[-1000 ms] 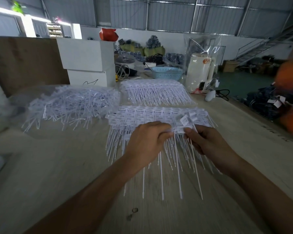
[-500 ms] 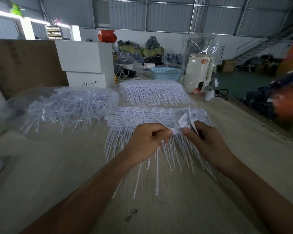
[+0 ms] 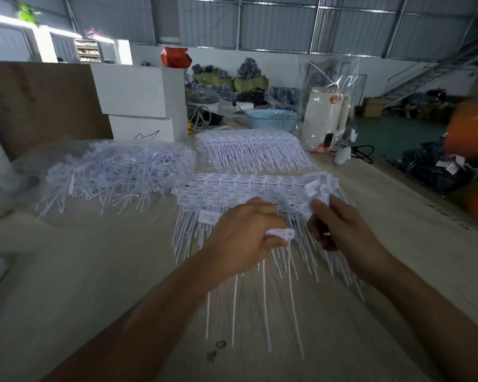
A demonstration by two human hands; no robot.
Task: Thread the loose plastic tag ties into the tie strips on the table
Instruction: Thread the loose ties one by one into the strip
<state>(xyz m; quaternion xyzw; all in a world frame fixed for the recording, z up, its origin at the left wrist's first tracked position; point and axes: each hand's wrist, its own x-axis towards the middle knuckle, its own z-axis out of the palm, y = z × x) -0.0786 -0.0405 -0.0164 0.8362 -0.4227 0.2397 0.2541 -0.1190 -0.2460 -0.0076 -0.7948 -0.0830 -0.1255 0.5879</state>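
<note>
L. hand (image 3: 243, 232), centre of view: fingers curled round a small bunch of white tag ties (image 3: 280, 234), heads showing at the fingertips, tails hanging toward 6 o'clock over the table (image 3: 94, 285). R. hand (image 3: 340, 224), just beside it at 3 o'clock: fingers bent, thumb and fingertips pinching the raised end of the near tie strip (image 3: 249, 188) where a few tag heads stick up, approx. 12 o'clock from the R. knuckles; hands close together but not touching. Near tie strip lies flat on the table directly under and beyond both hands, heads in rows at the far edge, tails fanned toward the viewer; several long tails reach well past the wrists toward 6 o'clock. Second tie strip (image 3: 249, 150) lies at 12 o'clock from the first, apart from it, same orientation. Loose pile of tag ties (image 3: 116, 175) in a clear bag at 10 o'clock from the L. hand, well apart. Beyond, at 11 o'clock: two stacked white boxes (image 3: 141, 100) w/ a red bag (image 3: 176, 57) on top; brown board at far left. At 12–1 o'clock: light-blue basket (image 3: 271, 121), then a white appliance (image 3: 324, 117) inside a clear plastic bag. Orange blurred shapes at 3 o'clock, frame edge; identity cannot be told.
</note>
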